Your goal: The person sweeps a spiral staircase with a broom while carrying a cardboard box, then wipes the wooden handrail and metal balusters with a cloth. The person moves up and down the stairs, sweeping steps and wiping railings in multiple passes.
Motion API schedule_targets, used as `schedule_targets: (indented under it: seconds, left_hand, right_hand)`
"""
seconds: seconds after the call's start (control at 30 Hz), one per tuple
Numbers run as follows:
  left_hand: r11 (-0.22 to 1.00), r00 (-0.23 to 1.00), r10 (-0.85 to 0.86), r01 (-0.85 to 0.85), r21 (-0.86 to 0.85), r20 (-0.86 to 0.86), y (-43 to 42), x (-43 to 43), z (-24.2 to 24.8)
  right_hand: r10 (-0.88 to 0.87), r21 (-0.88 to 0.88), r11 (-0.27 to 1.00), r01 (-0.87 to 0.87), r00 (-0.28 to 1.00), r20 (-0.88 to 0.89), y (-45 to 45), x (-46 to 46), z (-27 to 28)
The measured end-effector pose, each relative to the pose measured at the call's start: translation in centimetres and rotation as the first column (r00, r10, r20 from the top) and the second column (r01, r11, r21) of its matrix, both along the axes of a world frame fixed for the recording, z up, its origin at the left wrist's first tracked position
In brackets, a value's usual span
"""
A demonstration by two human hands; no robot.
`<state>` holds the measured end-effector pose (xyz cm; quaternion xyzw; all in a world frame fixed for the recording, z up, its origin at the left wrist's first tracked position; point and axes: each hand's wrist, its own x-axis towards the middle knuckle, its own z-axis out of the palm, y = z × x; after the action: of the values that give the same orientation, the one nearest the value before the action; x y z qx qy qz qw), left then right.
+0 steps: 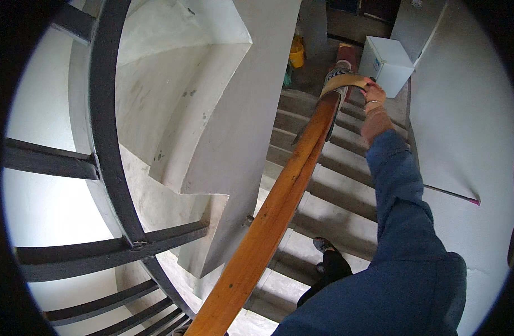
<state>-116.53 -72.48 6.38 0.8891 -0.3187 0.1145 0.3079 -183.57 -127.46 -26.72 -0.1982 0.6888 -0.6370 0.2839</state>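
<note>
My right hand (374, 93), at the end of a blue sleeve, reaches down along the staircase. Its fingers close on the right end of a curved tan band (347, 82), which arches across the lower end of a wooden handrail (278, 206). What the band is made of cannot be told. Behind it, black-and-white patterned material (335, 74) shows around the rail's end. The rail's orange-brown wood runs from the bottom edge up to the band, with a long groove or crack in its upper part. My left hand is out of view.
Concrete steps (336, 185) descend beneath the rail, a shoe (322, 244) on one of them. A white box-shaped object (385, 65) and a yellow bucket (296, 52) stand below. Black metal railing (103, 105) curves at left. A thin pink-tipped stick (450, 194) is near the right wall.
</note>
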Motion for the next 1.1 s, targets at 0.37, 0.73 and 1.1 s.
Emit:
schedule_targets:
  seconds: [0.37, 0.73, 1.1]
  left_hand:
    - [1.0, 1.0, 0.021, -0.022, -0.02, -0.012, 1.5, 1.0, 0.2]
    - [0.996, 0.994, 0.072, -0.076, -0.056, -0.077, 4.5, 2.0, 0.3]
    - [0.753, 0.751, -0.218, -0.278, -0.597, -0.624, 8.4, 2.5, 5.5]
  right_hand:
    - [-0.042, 0.327, 0.891, 0.314, 0.775, -0.631, 14.9, 4.4, 2.5]
    - [0.045, 0.601, 0.798, 0.044, 0.99, -0.134, 21.6, 10.3, -7.5]
    - [0.996, 0.814, 0.079, -0.576, 0.007, -0.091, 36.0, 27.6, -4.6]
